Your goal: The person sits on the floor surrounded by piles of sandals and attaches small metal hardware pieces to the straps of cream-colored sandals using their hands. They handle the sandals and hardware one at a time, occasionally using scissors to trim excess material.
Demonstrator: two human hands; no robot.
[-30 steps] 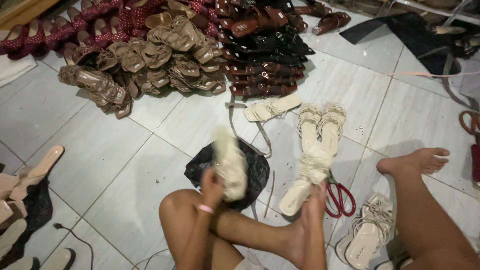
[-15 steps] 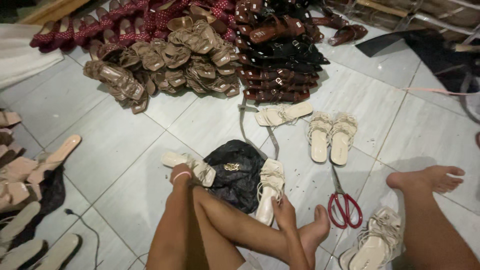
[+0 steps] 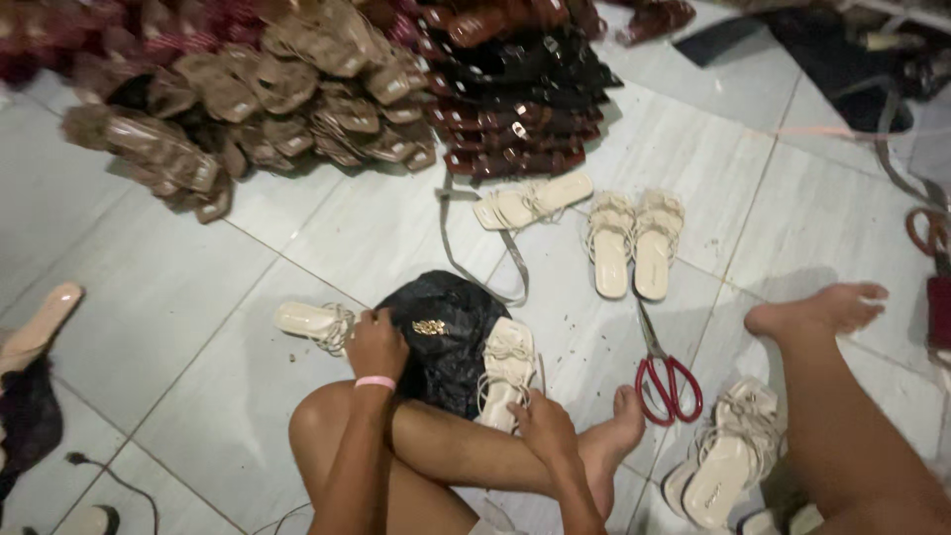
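Cream sandals [image 3: 315,322] and [image 3: 507,369] flank a black bag [image 3: 451,332], each pinched by a hand's fingers.

A floor of large pale grey tiles [image 3: 178,287] with dark grout lines fills the view, lit dimly and evenly. Heaped brown sandals [image 3: 248,109] lie at eleven o'clock, darker ones [image 3: 515,109] at twelve. Red-handled scissors [image 3: 666,376] lie at four.

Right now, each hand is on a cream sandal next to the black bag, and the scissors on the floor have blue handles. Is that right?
Nearly. The head view shows the scissors have red handles, not blue. The rest holds: the left hand is on one cream sandal and the right hand on another cream sandal, either side of the black bag.
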